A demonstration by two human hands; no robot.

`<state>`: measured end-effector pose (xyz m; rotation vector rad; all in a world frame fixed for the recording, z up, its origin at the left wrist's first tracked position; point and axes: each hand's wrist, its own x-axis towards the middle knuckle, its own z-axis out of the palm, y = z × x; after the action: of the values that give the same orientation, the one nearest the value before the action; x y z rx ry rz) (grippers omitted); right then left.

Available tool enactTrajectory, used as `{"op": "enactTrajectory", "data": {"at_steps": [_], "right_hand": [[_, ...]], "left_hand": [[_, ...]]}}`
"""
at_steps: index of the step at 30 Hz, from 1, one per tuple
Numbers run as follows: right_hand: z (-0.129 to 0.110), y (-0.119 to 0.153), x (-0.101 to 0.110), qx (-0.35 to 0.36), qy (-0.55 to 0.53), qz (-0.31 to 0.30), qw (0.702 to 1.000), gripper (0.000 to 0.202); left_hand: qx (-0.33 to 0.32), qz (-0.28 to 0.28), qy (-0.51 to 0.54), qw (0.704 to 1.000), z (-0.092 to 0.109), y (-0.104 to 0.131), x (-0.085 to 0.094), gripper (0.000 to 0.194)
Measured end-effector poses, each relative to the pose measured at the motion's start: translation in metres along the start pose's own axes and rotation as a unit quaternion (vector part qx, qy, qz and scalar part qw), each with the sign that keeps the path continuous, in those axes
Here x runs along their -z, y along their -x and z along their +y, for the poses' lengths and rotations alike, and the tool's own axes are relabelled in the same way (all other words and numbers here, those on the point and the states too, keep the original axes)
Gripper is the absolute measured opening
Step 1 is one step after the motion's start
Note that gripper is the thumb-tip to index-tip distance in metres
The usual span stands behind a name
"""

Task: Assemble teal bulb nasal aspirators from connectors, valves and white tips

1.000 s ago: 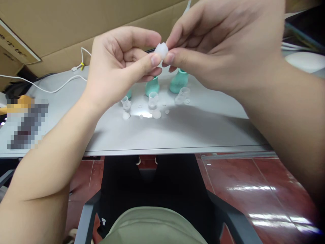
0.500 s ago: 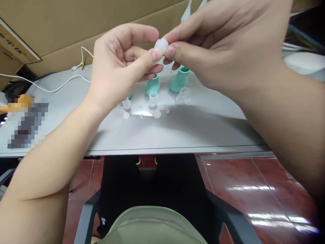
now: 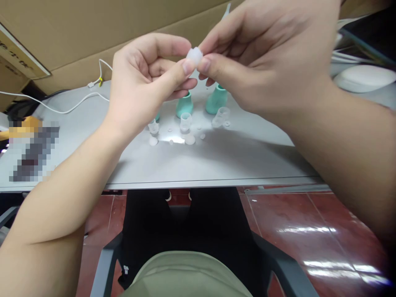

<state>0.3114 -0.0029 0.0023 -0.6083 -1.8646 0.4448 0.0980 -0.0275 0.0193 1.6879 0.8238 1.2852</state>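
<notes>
Holds a small white piece (image 3: 194, 55) up above the far side of the bench (image 3: 247, 163), pinched on the left by the left hand (image 3: 144, 70) and on the right by the right hand (image 3: 266, 62). Looks light, soft, maybe slippery. Best to grip by the sides, gently.

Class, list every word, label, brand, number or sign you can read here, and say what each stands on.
No text can be read.
Left cardboard strip: dark marks, too blurred to read.
Black cloth: a white mark, too small to read.
Dark object on the table: pixelated, so any text is hidden.
</notes>
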Motion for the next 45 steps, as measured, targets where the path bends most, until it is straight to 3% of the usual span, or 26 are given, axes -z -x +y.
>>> {"op": "enactTrajectory", "data": {"at_steps": [8,14,18,22,28,32,37,45], "right_hand": [[0.008,-0.001,0.006,0.079,0.049,-0.03,0.995,0.029],[0.007,0.002,-0.003,0.028,0.002,0.017,0.999,0.02],[0.007,0.004,-0.007,0.03,0.039,0.031,0.998,0.023],[0.006,0.004,-0.005,0.02,0.083,0.017,0.996,0.026],[0.005,0.005,0.002,0.029,0.135,0.003,0.99,0.024],[0.006,0.0,0.007,0.04,0.119,-0.017,0.992,0.025],[0.002,-0.007,0.01,0.044,0.088,-0.023,0.995,0.029],[-0.016,-0.003,0.014,-0.012,0.029,-0.062,0.998,0.021]], "left_hand": [[-0.025,-0.009,0.015,1.0,-0.013,-0.005,-0.001,0.04],[-0.025,-0.01,0.023,0.999,-0.019,-0.011,0.002,0.046],[0.001,-0.003,-0.012,1.0,-0.015,-0.009,0.002,0.05],[-0.032,0.016,0.011,0.999,-0.014,-0.005,-0.002,0.049],[0.001,-0.032,0.0,1.0,-0.005,-0.002,0.002,0.042],[0.004,-0.018,0.027,0.999,-0.006,-0.001,0.001,0.032],[-0.042,-0.012,0.075,0.996,-0.015,0.0,0.0,0.024],[-0.13,-0.075,0.076,0.986,-0.046,-0.014,0.014,0.017]]}}
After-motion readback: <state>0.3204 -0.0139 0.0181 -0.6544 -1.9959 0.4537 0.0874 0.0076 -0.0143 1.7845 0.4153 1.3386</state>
